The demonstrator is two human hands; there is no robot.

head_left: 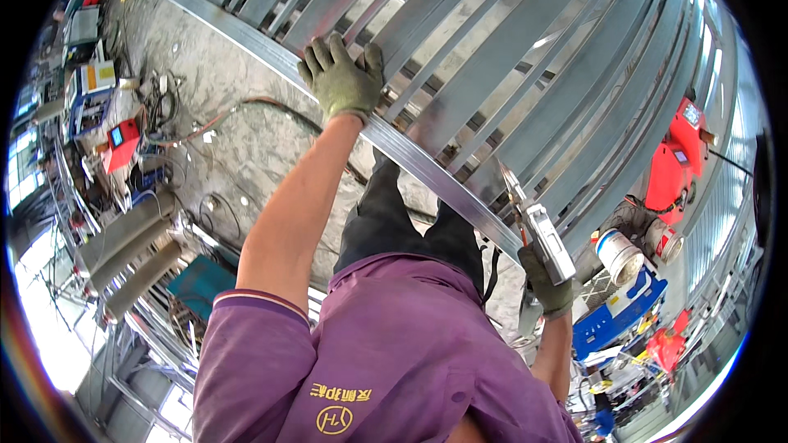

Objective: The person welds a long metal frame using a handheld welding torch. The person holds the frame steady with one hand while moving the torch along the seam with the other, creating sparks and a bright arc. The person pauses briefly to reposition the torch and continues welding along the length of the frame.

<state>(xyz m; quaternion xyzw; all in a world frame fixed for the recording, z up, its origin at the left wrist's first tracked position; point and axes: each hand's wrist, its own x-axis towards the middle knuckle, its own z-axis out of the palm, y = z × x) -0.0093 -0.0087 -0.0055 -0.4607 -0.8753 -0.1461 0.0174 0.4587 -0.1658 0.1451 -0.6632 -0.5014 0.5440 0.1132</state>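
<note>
Head view: left hand (pixel 343 82) clasps steel rail (pixel 427 171); right hand (pixel 548 287) grips welding torch (pixel 538 230), tip blurred.

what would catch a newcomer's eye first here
The big metal frame of parallel steel slats fills the upper middle and right, tilted across the view. A gloved left hand grips its front rail, while the gloved right hand holds a welding gun with its tip at the same rail lower right. Beyond the frame on the right stands a red machine.
</note>
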